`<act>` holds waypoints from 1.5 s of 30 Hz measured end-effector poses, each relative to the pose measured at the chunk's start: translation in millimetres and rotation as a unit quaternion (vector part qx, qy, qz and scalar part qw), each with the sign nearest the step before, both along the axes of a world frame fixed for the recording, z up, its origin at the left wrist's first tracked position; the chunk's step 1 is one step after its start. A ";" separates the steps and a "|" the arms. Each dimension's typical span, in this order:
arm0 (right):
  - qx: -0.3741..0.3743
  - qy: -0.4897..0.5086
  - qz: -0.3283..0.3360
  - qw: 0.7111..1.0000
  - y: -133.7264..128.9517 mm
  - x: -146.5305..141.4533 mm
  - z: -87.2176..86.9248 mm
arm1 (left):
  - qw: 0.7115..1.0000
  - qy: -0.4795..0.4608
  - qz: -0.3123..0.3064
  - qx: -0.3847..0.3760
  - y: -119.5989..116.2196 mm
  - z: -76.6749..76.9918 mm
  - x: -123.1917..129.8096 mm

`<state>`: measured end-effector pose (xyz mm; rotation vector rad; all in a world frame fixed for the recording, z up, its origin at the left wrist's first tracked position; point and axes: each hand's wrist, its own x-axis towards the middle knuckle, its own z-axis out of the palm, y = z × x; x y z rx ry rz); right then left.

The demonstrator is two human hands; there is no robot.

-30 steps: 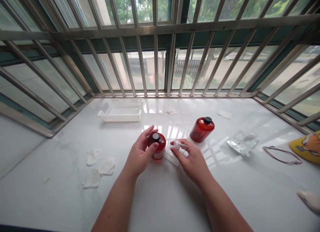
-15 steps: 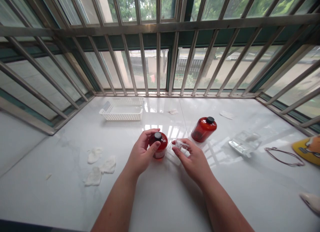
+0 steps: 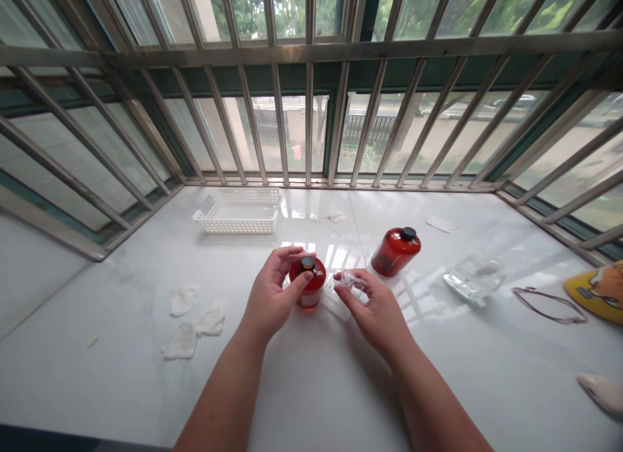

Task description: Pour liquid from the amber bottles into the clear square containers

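An amber-red bottle (image 3: 314,286) with a black cap (image 3: 307,264) stands upright on the white surface. My left hand (image 3: 272,293) is around its left side, the thumb near the cap and the fingers behind. A thin orange band shows on the cap. Close by on the right, my right hand (image 3: 372,306) pinches a small clear, see-through piece (image 3: 346,280), whose exact kind I cannot make out. Further right and back, a second amber-red bottle (image 3: 395,254) with a black cap stands untouched.
A white perforated basket (image 3: 238,226) stands at the back left. Crumpled white wipes (image 3: 181,342) lie at left. To the right are clear plastic packaging (image 3: 474,280), a thin cord loop (image 3: 548,306), a yellow item (image 3: 596,290) and a pale object (image 3: 603,393). Metal bars (image 3: 311,53) line the windows.
My left hand has shifted slightly, its fingers a little higher and looser behind the bottle. An orange band now shows at the cap. My right hand has barely moved.
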<state>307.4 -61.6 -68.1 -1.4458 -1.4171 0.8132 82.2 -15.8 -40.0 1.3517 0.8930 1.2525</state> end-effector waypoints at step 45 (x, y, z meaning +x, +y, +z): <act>-0.018 0.019 0.040 0.999 -1.9 0.4 1.2 | 0.930 0.341 0.107 0.084 -5.9 10.1 -29.4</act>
